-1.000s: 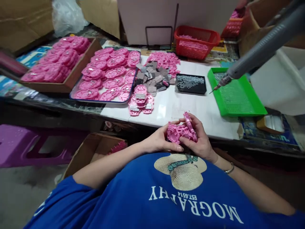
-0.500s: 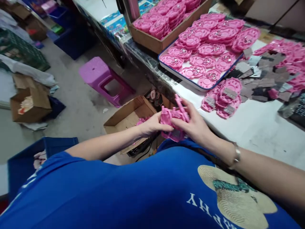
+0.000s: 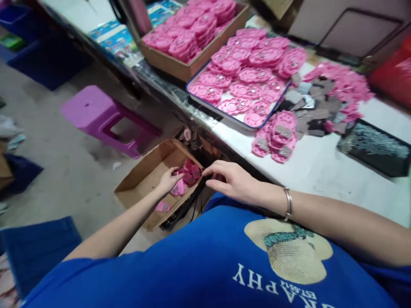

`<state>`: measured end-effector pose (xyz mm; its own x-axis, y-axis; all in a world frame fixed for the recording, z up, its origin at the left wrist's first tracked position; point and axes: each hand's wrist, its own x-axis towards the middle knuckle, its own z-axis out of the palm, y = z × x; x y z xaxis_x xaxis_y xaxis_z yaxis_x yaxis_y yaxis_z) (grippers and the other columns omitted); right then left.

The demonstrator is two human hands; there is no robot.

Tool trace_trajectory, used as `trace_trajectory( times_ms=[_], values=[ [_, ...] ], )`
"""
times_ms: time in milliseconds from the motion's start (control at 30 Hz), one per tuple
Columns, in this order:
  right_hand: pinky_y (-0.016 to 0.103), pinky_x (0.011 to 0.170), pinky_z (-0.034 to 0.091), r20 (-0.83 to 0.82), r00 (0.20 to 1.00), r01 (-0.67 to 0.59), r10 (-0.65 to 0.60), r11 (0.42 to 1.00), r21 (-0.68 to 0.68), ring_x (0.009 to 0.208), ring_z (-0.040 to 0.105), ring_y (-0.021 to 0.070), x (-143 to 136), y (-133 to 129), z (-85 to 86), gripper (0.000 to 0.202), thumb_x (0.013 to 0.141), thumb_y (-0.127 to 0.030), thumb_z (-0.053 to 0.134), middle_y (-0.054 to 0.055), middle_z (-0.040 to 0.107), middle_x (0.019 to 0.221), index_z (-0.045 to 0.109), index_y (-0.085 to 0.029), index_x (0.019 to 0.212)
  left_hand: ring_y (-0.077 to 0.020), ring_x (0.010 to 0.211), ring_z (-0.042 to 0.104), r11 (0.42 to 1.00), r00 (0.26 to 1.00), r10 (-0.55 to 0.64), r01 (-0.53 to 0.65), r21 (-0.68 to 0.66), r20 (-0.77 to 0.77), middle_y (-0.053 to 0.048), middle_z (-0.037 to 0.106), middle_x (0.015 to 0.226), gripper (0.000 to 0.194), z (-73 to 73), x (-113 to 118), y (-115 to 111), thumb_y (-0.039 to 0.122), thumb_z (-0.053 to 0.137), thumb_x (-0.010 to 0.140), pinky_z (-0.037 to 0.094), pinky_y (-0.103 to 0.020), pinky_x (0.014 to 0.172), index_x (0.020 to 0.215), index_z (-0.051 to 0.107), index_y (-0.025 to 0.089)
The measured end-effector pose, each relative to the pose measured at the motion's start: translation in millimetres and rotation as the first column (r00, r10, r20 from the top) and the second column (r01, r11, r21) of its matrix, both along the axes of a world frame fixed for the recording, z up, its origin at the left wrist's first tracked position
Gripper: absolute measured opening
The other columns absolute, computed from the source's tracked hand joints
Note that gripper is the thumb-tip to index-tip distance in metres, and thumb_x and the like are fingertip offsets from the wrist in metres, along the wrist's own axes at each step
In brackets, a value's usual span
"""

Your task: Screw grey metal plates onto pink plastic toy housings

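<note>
Over the cardboard box [image 3: 138,188] on the floor, my left hand [image 3: 169,179] reaches in, its fingertips at pink plastic pieces [image 3: 189,173]. Thumb and finger curve around the edge of one pink piece. My right hand [image 3: 229,182] hovers at the box's right edge, above my lap, fingers bent and apart from the thumb, with nothing between them. On the table a white tray with a blue rim [image 3: 237,122] bears many pink oval parts. Several pink parts with grey plates [image 3: 278,137] lie in front of the tray.
Behind the tray stands a cardboard box [image 3: 189,70] full of pink parts. Grey pieces [image 3: 317,107] and small pink pieces [image 3: 346,85] are heaped to its right, near a black container [image 3: 375,147]. A purple stool [image 3: 99,115] stands on the floor; a blue bin [image 3: 41,248] is at lower left.
The pink parts that both hands held together have left my right hand. My left hand has moved down into the floor box, and my right hand has opened. The view has shifted right.
</note>
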<state>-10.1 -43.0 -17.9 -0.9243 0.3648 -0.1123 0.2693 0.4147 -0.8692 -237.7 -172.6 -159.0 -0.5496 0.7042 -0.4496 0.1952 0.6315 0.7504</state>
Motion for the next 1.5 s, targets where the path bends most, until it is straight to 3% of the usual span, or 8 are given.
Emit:
trace_trajectory(
  times_ms=[100,200,333,433,833,1033,1267,1500],
  values=[
    [0.021,0.077,0.049,-0.166,0.986,0.061,-0.029,0.980,0.191,0.080,0.059,0.0076,43,7,21.4,0.020,0.092,-0.025,0.052,0.005,0.066,0.092,0.067,-0.015,0.102,-0.0241,0.098,0.063,0.959,0.980,-0.117,0.154,0.238,-0.162,-0.010,0.069,0.102,0.039,30.7,24,28,0.050,0.063,0.080,0.048,-0.043,0.096,0.098,0.066,0.015],
    [0.020,0.069,0.048,-0.334,0.935,0.280,-0.121,0.829,0.483,0.077,0.060,0.0076,85,23,34.0,0.019,0.094,-0.022,0.050,0.004,0.067,0.087,0.067,-0.016,0.101,-0.0190,0.095,0.062,0.848,0.930,-0.238,0.339,0.407,-0.279,-0.006,0.068,0.100,0.026,74.6,54,57,0.042,0.060,0.087,0.050,-0.036,0.092,0.097,0.068,0.019],
    [0.031,0.083,0.051,-0.336,0.868,0.493,-0.366,0.549,0.675,0.091,0.062,0.0150,124,56,36.9,0.020,0.093,-0.028,0.053,0.007,0.068,0.098,0.067,-0.018,0.101,-0.0174,0.095,0.064,0.454,0.705,-0.298,0.698,0.554,-0.643,-0.007,0.068,0.102,0.019,120.5,90,100,0.028,0.060,0.092,0.052,-0.033,0.086,0.107,0.065,0.019],
    [0.042,0.099,0.046,-0.262,0.870,0.468,-0.417,0.534,0.704,0.110,0.055,0.0232,132,83,31.8,0.039,0.088,-0.038,0.060,0.010,0.064,0.118,0.061,-0.016,0.121,-0.0205,0.106,0.061,0.304,0.539,-0.302,0.836,0.457,-0.787,-0.011,0.066,0.115,0.029,137.8,107,130,0.029,0.058,0.094,0.050,-0.038,0.093,0.120,0.060,0.017],
    [0.042,0.104,0.043,-0.185,0.927,0.362,-0.327,0.644,0.675,0.115,0.054,0.0230,113,111,26.7,0.048,0.085,-0.035,0.065,0.009,0.058,0.130,0.056,-0.016,0.127,-0.0225,0.097,0.058,0.177,0.169,-0.388,0.978,0.106,-0.906,-0.011,0.069,0.113,0.039,144.0,114,168,0.036,0.058,0.094,0.047,-0.037,0.089,0.124,0.058,0.011],
    [0.040,0.099,0.046,-0.249,0.883,0.438,-0.399,0.506,0.743,0.109,0.055,0.0212,175,83,44.7,0.045,0.089,-0.040,0.060,0.008,0.062,0.118,0.056,-0.019,0.128,-0.0205,0.091,0.058,0.149,0.122,-0.400,0.987,0.067,-0.908,-0.012,0.070,0.109,0.035,146.2,113,173,0.034,0.056,0.095,0.047,-0.034,0.082,0.122,0.060,0.012],
    [0.044,0.090,0.048,-0.196,0.799,0.458,-0.568,0.366,0.810,0.104,0.058,0.0265,282,32,13.7,0.038,0.088,-0.048,0.058,0.011,0.065,0.110,0.065,-0.021,0.113,-0.0207,0.093,0.060,0.144,0.133,-0.409,0.986,0.080,-0.903,-0.013,0.070,0.109,0.039,141.4,109,178,0.041,0.055,0.095,0.047,-0.035,0.084,0.124,0.061,0.014],
    [0.037,0.091,0.048,-0.290,0.812,0.516,-0.507,0.388,0.764,0.102,0.059,0.0186,228,36,34.2,0.024,0.088,-0.033,0.061,0.006,0.065,0.109,0.064,-0.020,0.108,-0.0205,0.094,0.060,0.114,0.139,-0.422,0.988,0.100,-0.896,-0.014,0.069,0.109,0.040,143.7,108,176,0.037,0.054,0.096,0.048,-0.034,0.084,0.127,0.058,0.012]
  ],
)
